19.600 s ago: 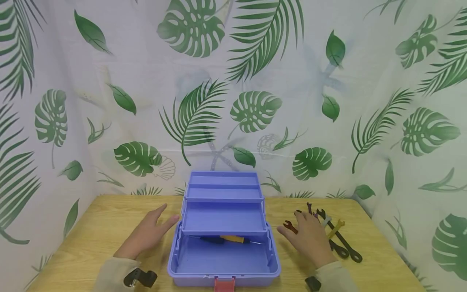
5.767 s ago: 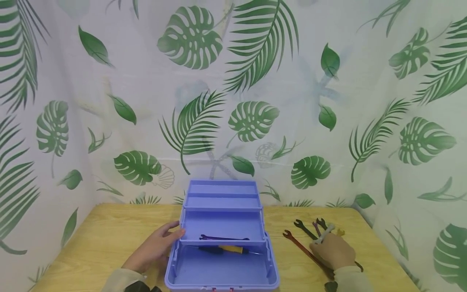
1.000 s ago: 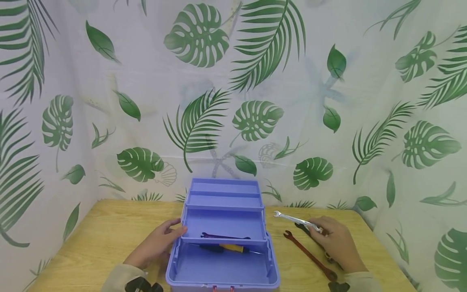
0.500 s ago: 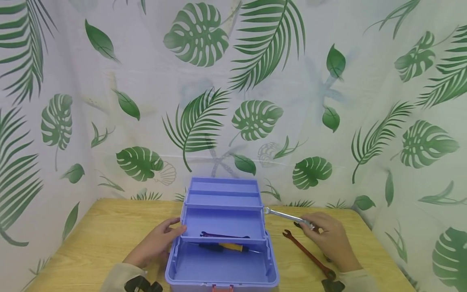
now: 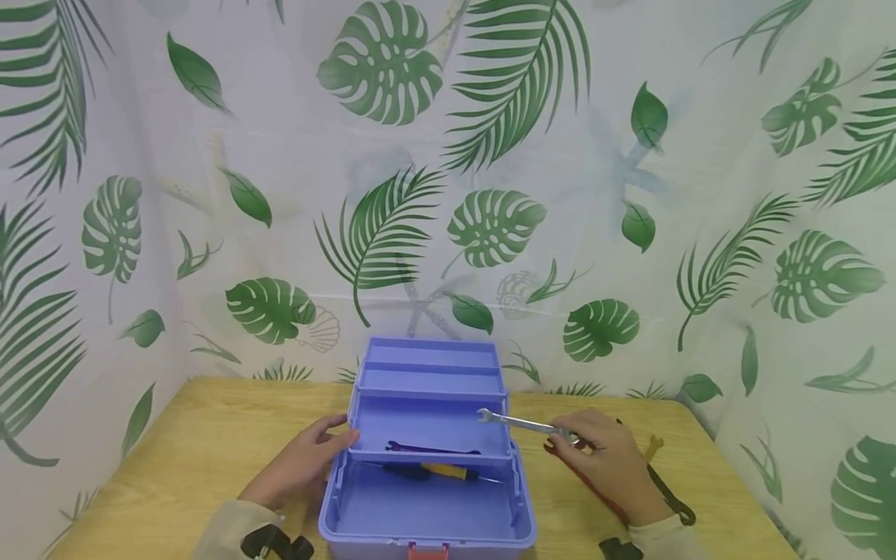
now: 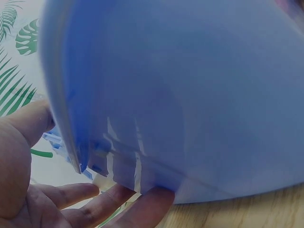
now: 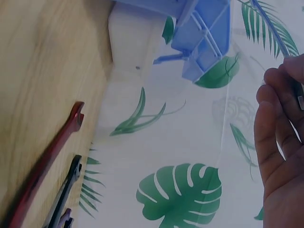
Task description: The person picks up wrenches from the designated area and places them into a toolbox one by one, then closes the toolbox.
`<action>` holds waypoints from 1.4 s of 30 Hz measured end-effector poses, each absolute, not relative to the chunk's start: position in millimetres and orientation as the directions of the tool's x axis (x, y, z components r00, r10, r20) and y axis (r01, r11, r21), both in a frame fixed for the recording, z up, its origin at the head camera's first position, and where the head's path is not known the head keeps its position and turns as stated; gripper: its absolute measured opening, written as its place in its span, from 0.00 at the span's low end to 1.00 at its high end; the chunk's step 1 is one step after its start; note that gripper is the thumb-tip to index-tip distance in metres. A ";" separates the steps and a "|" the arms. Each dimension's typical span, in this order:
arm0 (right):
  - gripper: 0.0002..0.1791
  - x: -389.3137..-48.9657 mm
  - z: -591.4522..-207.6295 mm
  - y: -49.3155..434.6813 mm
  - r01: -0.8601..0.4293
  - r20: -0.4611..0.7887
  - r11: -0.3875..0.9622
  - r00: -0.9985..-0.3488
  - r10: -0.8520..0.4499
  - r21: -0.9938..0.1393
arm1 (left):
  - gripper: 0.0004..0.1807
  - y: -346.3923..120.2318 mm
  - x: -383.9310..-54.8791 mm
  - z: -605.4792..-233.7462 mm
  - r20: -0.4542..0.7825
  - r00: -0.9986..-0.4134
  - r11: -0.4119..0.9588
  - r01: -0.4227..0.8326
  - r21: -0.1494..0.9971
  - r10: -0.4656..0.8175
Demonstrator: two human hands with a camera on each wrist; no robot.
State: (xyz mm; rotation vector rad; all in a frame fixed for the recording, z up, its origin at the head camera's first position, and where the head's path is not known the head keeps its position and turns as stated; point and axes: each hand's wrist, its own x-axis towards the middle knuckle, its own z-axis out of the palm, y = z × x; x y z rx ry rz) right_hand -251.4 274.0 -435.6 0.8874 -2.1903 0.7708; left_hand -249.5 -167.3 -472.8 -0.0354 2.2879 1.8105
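My right hand (image 5: 616, 459) pinches one end of a silver wrench (image 5: 525, 423) between thumb and fingers. Its open jaw end overlaps the middle tray (image 5: 427, 420) of a blue toolbox (image 5: 378, 537). A dark purple wrench (image 5: 434, 450) lies along that tray's front edge. At the toolbox's left side, my left hand (image 5: 297, 467) grips the tray's edge, thumb on the rim. In the left wrist view, its fingers (image 6: 147, 209) reach under and against the blue plastic. A yellow-and-black screwdriver (image 5: 444, 470) and a black-handled one (image 5: 406, 470) lie in the lower compartment.
On the wooden table (image 5: 210, 435), right of the toolbox, lie a red wrench (image 7: 45, 166), a black wrench (image 5: 672, 498) and a yellow wrench (image 5: 654, 445), partly hidden by my right hand. A leaf-print cloth (image 5: 595, 155) stands behind the table.
Over the last second my right hand has carried the silver wrench left, up to the tray. The left hand stays put. The purple wrench entered the tray between the two oldest frames.
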 end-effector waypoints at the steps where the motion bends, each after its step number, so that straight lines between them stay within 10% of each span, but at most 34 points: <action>1: 0.15 -251.9 -436.5 272.1 -0.761 0.736 0.587 -0.561 -0.379 -0.277 | 0.41 -167.4 -249.8 -472.8 -0.190 -0.974 0.236 -0.157 0.959 0.122; 42: 0.07 -275.5 -438.1 195.0 -0.820 0.645 0.558 -0.494 -0.583 -0.123 | 0.40 -167.0 -250.8 -473.8 -0.187 -0.974 0.231 -0.155 0.961 0.125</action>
